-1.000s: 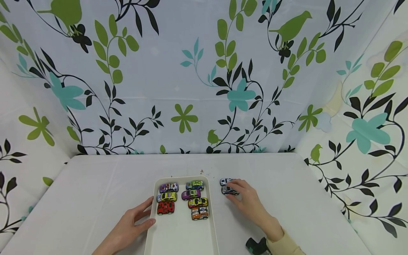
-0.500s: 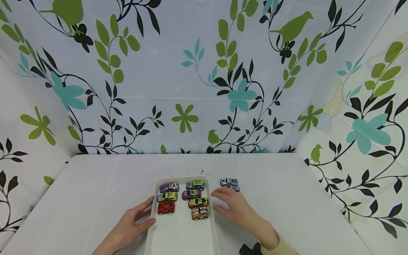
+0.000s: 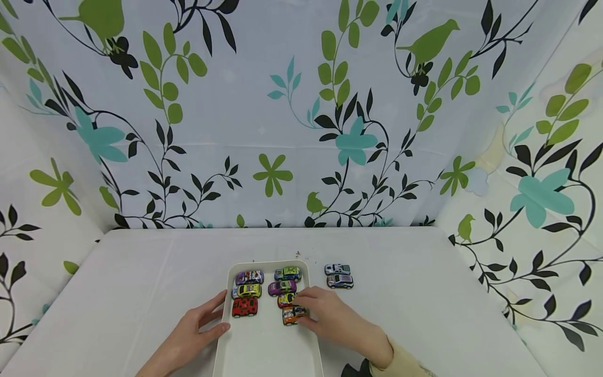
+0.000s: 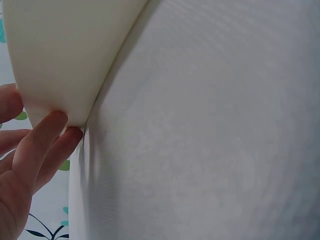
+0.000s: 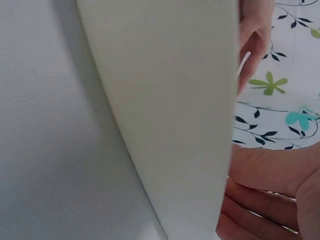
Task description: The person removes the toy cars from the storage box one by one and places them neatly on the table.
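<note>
A cream tray (image 3: pixel 268 351) holds toy cars in two columns. My right hand (image 3: pixel 336 317) reaches over its right rim and pinches an orange toy car (image 3: pixel 291 315), its fingertips partly covering the yellow toy car (image 3: pixel 285 300) just behind. Farther back in that column are a purple car (image 3: pixel 282 287) and a green-blue car (image 3: pixel 288 274). In the left column stand a red black-spotted car (image 3: pixel 245 307), a yellow one (image 3: pixel 247 291) and a purple-white one (image 3: pixel 249 277). My left hand (image 3: pixel 188 332) touches the left side wall, its fingers (image 4: pixel 42 142) against the outside.
Right of the tray, a silver toy car (image 3: pixel 337 269) and a darker grey one (image 3: pixel 340 281) stand one behind the other on the white tabletop (image 3: pixel 424 293). Small dark specks lie behind the tray. Patterned cloth (image 3: pixel 301 115) hangs at the back and both sides.
My right hand has left the two grey cars and moved left over the tray's rim to the orange car. The front grey car is uncovered now. My left hand has stayed still.
</note>
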A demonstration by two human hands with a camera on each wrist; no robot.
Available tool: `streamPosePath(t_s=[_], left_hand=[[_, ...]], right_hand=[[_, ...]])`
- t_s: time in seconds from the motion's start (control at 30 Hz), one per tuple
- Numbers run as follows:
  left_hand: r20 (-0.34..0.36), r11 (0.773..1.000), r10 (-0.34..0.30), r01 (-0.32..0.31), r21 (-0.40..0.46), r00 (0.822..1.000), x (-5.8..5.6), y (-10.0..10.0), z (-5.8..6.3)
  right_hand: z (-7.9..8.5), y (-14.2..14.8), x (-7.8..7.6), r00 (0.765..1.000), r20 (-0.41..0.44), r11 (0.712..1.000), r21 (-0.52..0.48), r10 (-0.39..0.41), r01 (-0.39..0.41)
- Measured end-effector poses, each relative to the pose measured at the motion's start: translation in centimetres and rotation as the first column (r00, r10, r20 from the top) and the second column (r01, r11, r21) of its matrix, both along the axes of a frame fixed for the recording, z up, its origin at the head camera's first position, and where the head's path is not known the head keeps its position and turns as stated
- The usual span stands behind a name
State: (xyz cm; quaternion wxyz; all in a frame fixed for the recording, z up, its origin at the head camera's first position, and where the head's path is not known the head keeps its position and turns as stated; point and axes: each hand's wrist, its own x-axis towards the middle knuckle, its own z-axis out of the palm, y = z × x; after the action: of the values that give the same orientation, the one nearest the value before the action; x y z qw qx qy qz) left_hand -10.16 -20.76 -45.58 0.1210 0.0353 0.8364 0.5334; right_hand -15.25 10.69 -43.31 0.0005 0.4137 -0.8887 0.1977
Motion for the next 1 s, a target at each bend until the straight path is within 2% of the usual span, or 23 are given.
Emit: streamPosePath(t_s=[0.37, 0.73, 1.0], left_hand=[[0.023, 1.000, 0.027, -0.026, -0.012, 0.999, -0.1, 0.2, -0.2], [-0.011, 1.000, -0.017, 0.017, 0.010, 1.000, 0.1, 0.0, -0.2], [-0.033, 0.999, -0.029, 0.030, 0.011, 0.999, 0.0, -0.2, -0.4]], right_hand=[[-0.7, -0.7, -0.4, 0.999, -0.041, 0.997, 0.071, 0.035, -0.032], [-1.7, -0.9, -0.7, 0.998, -0.020, 0.996, 0.070, 0.057, -0.055], [-2.1, -0.9, -0.6, 0.997, -0.042, 0.996, 0.052, 0.071, -0.069]])
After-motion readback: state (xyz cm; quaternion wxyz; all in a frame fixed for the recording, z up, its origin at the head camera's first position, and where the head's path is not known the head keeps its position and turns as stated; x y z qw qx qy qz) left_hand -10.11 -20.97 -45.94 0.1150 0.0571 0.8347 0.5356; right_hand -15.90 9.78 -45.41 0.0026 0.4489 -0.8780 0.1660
